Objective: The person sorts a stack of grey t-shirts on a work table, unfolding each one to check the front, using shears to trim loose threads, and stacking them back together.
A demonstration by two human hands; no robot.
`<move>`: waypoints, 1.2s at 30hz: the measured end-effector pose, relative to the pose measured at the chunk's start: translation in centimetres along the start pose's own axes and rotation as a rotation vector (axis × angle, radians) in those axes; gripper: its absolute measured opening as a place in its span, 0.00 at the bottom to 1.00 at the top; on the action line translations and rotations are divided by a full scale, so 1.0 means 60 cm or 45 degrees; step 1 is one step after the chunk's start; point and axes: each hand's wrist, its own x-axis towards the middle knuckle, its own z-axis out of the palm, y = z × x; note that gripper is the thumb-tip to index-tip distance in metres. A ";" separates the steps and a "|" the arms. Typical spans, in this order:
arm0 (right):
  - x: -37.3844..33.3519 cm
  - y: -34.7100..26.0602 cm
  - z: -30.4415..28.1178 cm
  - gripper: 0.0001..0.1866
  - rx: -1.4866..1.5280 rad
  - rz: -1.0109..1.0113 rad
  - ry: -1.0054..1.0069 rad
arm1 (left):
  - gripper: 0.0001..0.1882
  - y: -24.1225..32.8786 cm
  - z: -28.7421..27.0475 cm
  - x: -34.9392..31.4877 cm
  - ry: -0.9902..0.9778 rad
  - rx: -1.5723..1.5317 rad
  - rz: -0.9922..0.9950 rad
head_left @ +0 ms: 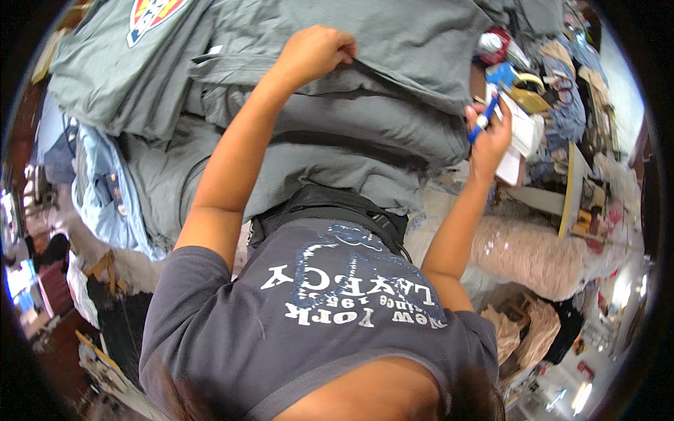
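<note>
My left hand (pixel 319 52) is closed in a pinch at the edge of a grey T-shirt (pixel 414 52), its fingertips curled over the fabric. The shirt lies spread over a thick heap of grey garments (pixel 351 126) directly before me. To the right of the heap, my right hand (pixel 489 137) is raised with its fingers closed around a slim blue pen (pixel 492 109) with a pale band. A white paper pad (pixel 518 130) lies just behind that hand, partly covered by it.
Beyond the right hand are a yellow tape dispenser (pixel 528 95), scissors (pixel 562 88) and crumpled cloth. A grey shirt with a red and yellow print (pixel 151 17) lies at the far left. Light blue cloth (pixel 105 189) hangs at the left; a pinkish wrapped roll (pixel 533 256) sits at the right.
</note>
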 end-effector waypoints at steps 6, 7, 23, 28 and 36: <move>-0.116 -0.037 0.046 0.26 0.217 -0.141 -0.139 | 0.05 0.026 -0.059 -0.024 0.579 0.133 -0.043; -0.136 -0.034 0.058 0.25 0.209 -0.151 -0.208 | 0.05 0.030 -0.062 -0.027 0.666 0.074 -0.064; -0.200 0.021 0.105 0.22 0.023 -0.079 -0.319 | 0.09 0.058 0.047 -0.180 0.345 -1.289 -0.863; -0.207 0.016 0.104 0.22 0.032 -0.067 -0.387 | 0.14 0.080 0.067 -0.175 0.271 -1.419 -1.063; -0.207 0.015 0.104 0.23 0.076 -0.028 -0.373 | 0.09 0.078 0.077 -0.170 0.424 -1.332 -0.934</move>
